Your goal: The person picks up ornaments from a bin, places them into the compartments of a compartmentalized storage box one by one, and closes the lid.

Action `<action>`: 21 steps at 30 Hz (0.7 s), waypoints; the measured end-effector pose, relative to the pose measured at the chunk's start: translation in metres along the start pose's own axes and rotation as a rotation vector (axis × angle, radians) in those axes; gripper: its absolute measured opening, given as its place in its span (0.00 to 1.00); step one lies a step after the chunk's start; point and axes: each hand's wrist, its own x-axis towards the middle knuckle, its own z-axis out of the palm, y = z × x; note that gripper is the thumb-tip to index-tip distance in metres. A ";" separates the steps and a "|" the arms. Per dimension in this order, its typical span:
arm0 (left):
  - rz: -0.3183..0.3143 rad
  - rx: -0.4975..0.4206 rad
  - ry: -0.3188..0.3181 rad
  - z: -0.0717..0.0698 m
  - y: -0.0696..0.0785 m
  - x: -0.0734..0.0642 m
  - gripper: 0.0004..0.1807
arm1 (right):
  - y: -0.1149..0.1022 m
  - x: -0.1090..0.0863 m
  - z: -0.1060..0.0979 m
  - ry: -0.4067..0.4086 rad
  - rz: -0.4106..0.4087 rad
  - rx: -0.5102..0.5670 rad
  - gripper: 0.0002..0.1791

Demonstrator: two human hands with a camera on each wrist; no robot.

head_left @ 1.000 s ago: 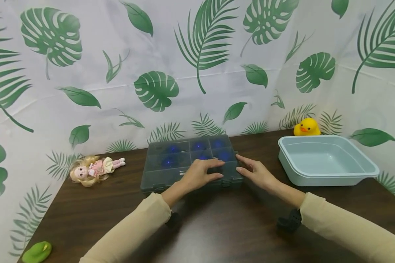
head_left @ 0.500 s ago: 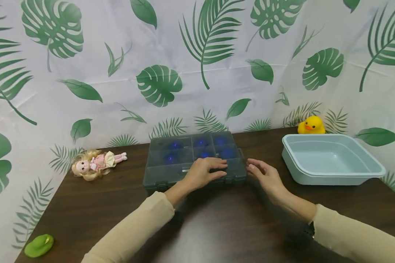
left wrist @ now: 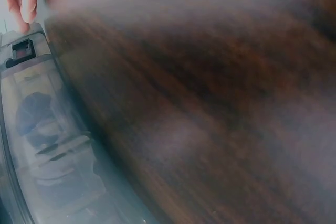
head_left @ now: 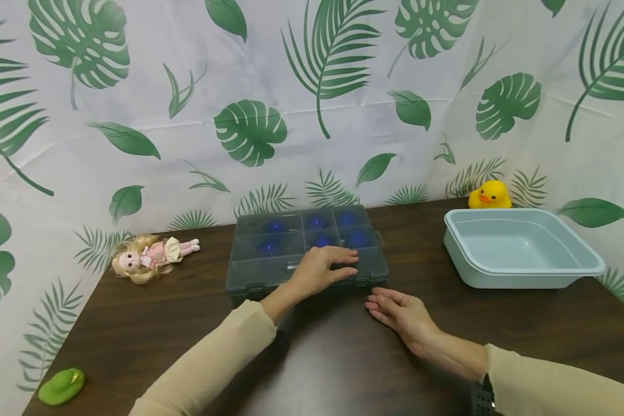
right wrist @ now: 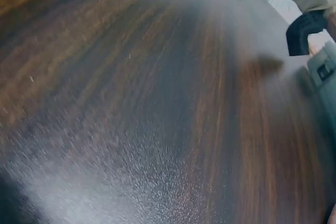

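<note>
A translucent dark grey compartment box (head_left: 260,270) lies on the table with its lid down. Blue rounded things (head_left: 317,222) show through the lid in several compartments. My left hand (head_left: 317,270) rests on the front part of the lid, fingers extended and lightly bent, pointing right. Just off the box's front right corner is my right hand (head_left: 408,318), its fingers relaxed and near a front latch (head_left: 361,282). Whether they touch the box I cannot tell. A small tab (head_left: 379,238) sticks out from its right side. In the left wrist view, the box wall (left wrist: 63,182) runs along the left.
At right stands a pale blue basin (head_left: 525,279), with a yellow rubber duck (head_left: 490,195) behind it. A blonde doll (head_left: 158,257) lies on the left. Near the front left is a green toy (head_left: 62,386). A leaf-print cloth (head_left: 301,153) hangs behind the dark wooden table (head_left: 322,364).
My right hand has moved from the box's right side to its front right corner, nearer to me. My left hand stays on the lid. The head view has shifted slightly.
</note>
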 end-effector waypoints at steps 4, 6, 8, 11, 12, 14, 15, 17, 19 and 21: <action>-0.002 -0.005 0.006 0.001 -0.001 0.000 0.17 | 0.005 0.003 0.008 0.013 -0.023 -0.034 0.24; -0.003 -0.007 0.008 0.002 -0.001 0.000 0.16 | 0.007 0.003 0.012 0.037 -0.028 -0.038 0.24; -0.003 -0.005 0.010 0.002 -0.001 0.000 0.17 | 0.008 0.003 0.016 0.068 -0.028 -0.041 0.23; -0.007 -0.004 0.013 0.002 -0.001 -0.001 0.16 | 0.010 0.003 0.019 0.097 -0.029 -0.046 0.23; -0.008 -0.004 0.014 0.002 -0.001 -0.001 0.16 | 0.011 0.004 0.019 0.102 -0.030 -0.047 0.23; -0.013 -0.007 0.015 0.002 -0.001 -0.001 0.16 | 0.012 0.004 0.019 0.106 -0.033 -0.051 0.22; -0.010 -0.006 0.018 0.002 0.000 -0.001 0.16 | 0.012 0.004 0.018 0.104 -0.034 -0.053 0.22; -0.010 -0.007 0.018 0.002 0.000 -0.002 0.16 | 0.013 0.004 0.016 0.103 -0.039 -0.064 0.22; -0.006 -0.009 0.019 0.002 0.000 -0.001 0.16 | 0.013 0.004 0.015 0.099 -0.046 -0.077 0.21; -0.002 -0.013 0.022 0.002 0.000 -0.001 0.16 | 0.012 0.004 0.014 0.094 -0.055 -0.086 0.21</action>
